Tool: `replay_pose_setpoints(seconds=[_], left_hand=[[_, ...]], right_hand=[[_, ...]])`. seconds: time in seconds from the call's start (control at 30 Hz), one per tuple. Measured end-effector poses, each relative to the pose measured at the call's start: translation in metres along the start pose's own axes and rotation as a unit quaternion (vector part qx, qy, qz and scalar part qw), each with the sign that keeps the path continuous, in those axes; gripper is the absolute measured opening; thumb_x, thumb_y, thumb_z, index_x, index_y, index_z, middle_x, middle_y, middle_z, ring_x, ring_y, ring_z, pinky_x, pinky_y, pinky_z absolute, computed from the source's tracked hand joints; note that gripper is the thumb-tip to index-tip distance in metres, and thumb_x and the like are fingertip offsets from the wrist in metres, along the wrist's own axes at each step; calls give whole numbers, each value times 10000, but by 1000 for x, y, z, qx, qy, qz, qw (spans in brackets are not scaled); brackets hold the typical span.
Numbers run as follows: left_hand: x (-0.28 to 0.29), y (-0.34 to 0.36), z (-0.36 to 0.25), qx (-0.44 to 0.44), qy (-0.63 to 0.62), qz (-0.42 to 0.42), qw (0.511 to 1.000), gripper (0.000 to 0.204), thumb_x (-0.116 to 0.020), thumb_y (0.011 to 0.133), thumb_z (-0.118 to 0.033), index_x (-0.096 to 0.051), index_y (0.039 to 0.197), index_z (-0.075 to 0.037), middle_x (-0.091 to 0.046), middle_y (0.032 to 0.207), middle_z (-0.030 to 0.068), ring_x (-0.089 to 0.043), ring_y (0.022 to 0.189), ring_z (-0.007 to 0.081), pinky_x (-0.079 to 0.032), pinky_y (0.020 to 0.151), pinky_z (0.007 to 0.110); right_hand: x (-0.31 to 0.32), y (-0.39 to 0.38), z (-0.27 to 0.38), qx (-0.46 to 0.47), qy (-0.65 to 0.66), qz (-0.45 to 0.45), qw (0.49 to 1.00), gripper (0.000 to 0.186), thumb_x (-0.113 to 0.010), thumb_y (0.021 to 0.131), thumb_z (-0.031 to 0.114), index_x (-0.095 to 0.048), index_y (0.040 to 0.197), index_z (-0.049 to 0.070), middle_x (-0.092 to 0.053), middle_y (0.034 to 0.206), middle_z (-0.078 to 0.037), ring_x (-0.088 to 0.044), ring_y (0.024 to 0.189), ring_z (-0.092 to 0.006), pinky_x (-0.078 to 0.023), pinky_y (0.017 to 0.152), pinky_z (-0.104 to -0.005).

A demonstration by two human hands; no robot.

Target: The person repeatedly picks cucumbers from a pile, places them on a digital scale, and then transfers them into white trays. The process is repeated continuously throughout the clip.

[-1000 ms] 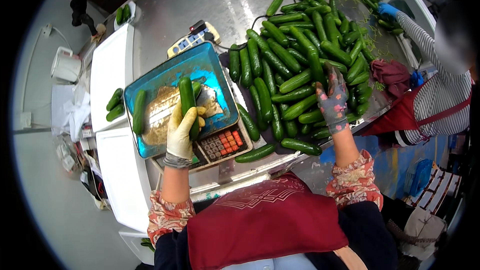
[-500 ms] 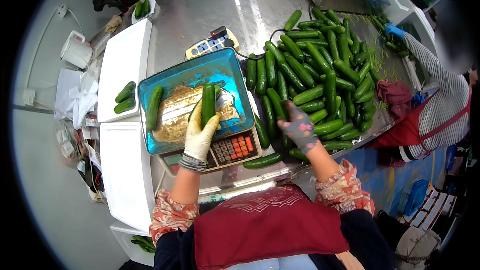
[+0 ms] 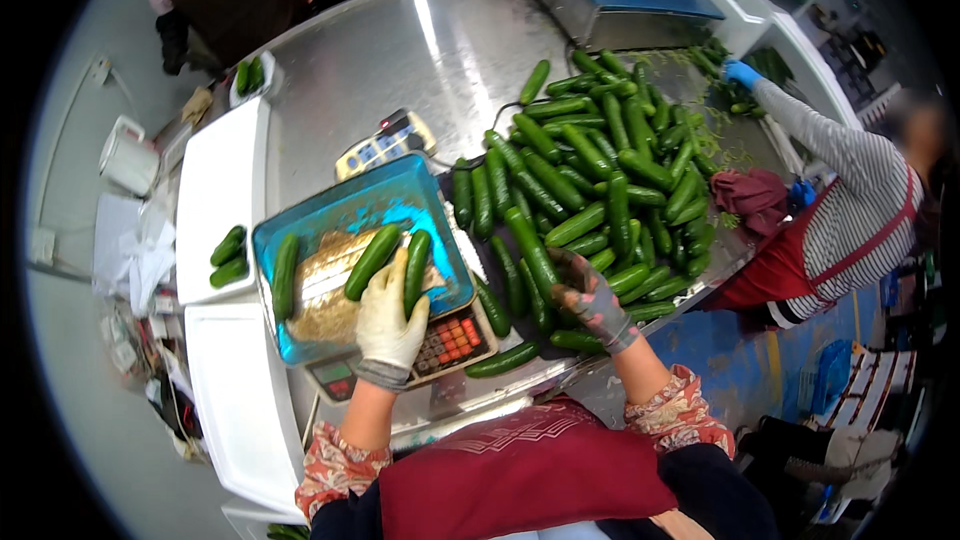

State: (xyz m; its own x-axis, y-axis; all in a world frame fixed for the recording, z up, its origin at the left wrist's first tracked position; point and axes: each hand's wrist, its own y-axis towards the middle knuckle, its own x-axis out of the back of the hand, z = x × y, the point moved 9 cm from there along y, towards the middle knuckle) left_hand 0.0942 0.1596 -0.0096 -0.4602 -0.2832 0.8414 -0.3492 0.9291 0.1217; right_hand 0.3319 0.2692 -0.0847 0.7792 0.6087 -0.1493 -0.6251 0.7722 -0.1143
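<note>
My left hand [image 3: 392, 320], in a cream glove, is over the blue tray [image 3: 330, 200] of a weighing scale. Its fingers and thumb close around a green cucumber [image 3: 418, 265]. Just left of those fingers lies a second cucumber [image 3: 372, 262], and a third cucumber [image 3: 285, 277] rests near the tray's left side. My right hand [image 3: 597, 302], in a grey glove with pink patches, is at the near left edge of a large cucumber pile [image 3: 610, 180]. Its curled fingers grip the lower end of a long cucumber [image 3: 529, 245], which tilts up over the others.
White foam boxes [image 3: 225, 200] line the left side, with two cucumbers on one lid. A power strip [image 3: 385, 145] sits behind the scale, its cable running toward the pile. On the right, a co-worker's blue-gloved hand [image 3: 740, 73] reaches among greens. A dark red cloth [image 3: 748, 198] lies beside the pile.
The view has shifted, showing more of the far side. My left hand's cucumber has come down beside the one in the tray. My right hand has closed on a cucumber from the pile.
</note>
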Motion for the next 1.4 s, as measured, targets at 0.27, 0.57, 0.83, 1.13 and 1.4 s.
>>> replay_pose_setpoints(seconds=[0.27,0.57,0.83,1.13,1.4], left_hand=[[-1,1,-2,-24,7,-46,999,598,-606,736,-106,-416,1298,-28,-541,1057,209,-522,971,370,-421,854,409],[-6,5,-6,0,-11,-37,999,596,-577,731,-97,-418,1298,-4,-520,1106,212,-501,1019,362,-389,913,399],[-12,-3,-1,44,50,-92,994,583,-576,723,-100,-443,1285,-17,-527,1096,199,-503,1007,359,-379,914,414],[-11,-3,-9,85,88,-152,981,555,-578,723,-85,-476,1267,-56,-556,1078,173,-517,987,339,-384,904,406],[-13,-6,-3,86,112,-168,976,539,-583,741,-127,-484,1265,-52,-567,1093,160,-527,986,331,-382,911,412]], right_hand=[[83,-3,66,107,-526,-258,803,513,-672,732,274,-527,1181,74,-577,964,-167,-554,920,-337,-461,776,-408],[131,21,19,58,-173,-213,960,596,-658,746,182,-433,1260,-18,-542,1184,-164,-501,1113,-244,-408,909,-326],[137,55,74,103,-160,-103,976,498,-632,780,219,-490,1206,3,-585,1097,-137,-554,993,-239,-436,861,-338],[174,144,112,159,-651,-184,719,504,-621,746,219,-485,1201,52,-584,1040,-165,-555,959,-333,-435,839,-416],[158,145,144,302,-444,-22,843,316,-576,757,119,-581,1067,55,-614,916,-189,-598,848,-330,-486,742,-385]])
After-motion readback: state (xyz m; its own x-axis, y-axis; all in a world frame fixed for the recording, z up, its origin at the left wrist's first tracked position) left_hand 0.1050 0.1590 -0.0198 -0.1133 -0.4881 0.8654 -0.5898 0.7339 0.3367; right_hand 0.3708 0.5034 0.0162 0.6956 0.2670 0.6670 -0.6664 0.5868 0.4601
